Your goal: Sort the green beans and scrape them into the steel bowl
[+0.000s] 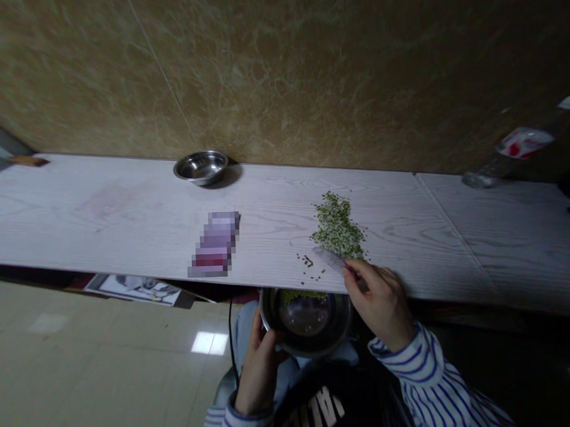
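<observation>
Small green beans (338, 223), which look like mung beans, lie spread on the pale wooden table. A few browner ones (308, 261) are scattered to their left, near the front edge. My right hand (379, 297) pinches a flat, pale, blade-like piece (330, 258) whose kind I cannot make out. Its tip points left, along the near side of the beans. Below the table edge, my left hand (259, 361) grips the left rim of a metal bowl (308, 346). Green beans show inside the bowl at its far side, partly hidden by the table.
A small steel bowl (201, 168) stands by the wall. A blurred-out phone-like rectangle (215, 244) lies left of the beans. On the right, a clear plastic bottle (521, 144) stands on the table (276, 220). Printed papers (138, 288) show under the front edge.
</observation>
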Demonstrator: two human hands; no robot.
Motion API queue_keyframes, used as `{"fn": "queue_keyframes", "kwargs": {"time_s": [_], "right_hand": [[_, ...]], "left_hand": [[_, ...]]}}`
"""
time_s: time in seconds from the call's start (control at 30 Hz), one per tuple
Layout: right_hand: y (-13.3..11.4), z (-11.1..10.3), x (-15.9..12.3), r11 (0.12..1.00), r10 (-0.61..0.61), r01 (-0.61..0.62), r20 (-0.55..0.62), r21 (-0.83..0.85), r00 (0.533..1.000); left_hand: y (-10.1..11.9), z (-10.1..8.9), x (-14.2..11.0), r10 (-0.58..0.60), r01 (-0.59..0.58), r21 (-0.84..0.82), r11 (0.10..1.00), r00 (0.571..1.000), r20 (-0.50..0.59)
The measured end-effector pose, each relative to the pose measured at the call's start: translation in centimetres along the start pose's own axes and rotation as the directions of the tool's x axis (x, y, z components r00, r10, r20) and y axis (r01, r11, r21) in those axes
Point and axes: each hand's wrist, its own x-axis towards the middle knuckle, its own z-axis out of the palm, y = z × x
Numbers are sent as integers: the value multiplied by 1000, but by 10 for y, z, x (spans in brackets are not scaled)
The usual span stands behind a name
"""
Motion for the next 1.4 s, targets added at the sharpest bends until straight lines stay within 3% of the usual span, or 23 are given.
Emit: {"fn": "queue_keyframes", "kwargs": {"time_s": [0.23, 0.53, 0.77, 0.93, 1.2, 1.3, 1.4], "right_hand": [[3, 2, -3, 1000, -11, 10, 40, 6, 999], [-16, 13, 3, 1000, -16, 15, 65, 20, 998], [-13, 21, 17, 999, -29, 29, 12, 17, 1000], [-17, 32, 30, 998, -60, 61, 112, -6, 992], [-26, 13, 23, 985, -173, 163, 239, 61, 955], [-23, 5, 17, 983, -181, 173, 200, 55, 963], [-17, 2, 8, 995, -103, 103, 99, -2, 990]], "left_hand": [[0, 4, -2, 1, -1, 15, 1000, 1000, -7], [6, 4, -3, -7, 7, -19, 1000, 1000, 6], [8, -3, 1, -8, 9, 26, 1000, 1000, -26], [7, -13, 3, -10, 12, 40, 999, 999, -45], [10, -21, 2, 40, -39, 21, 999, 998, -38], [10, -21, 4, 42, -41, 25, 999, 999, -32], [6, -17, 4, 43, -44, -17, 999, 999, -11]]}}
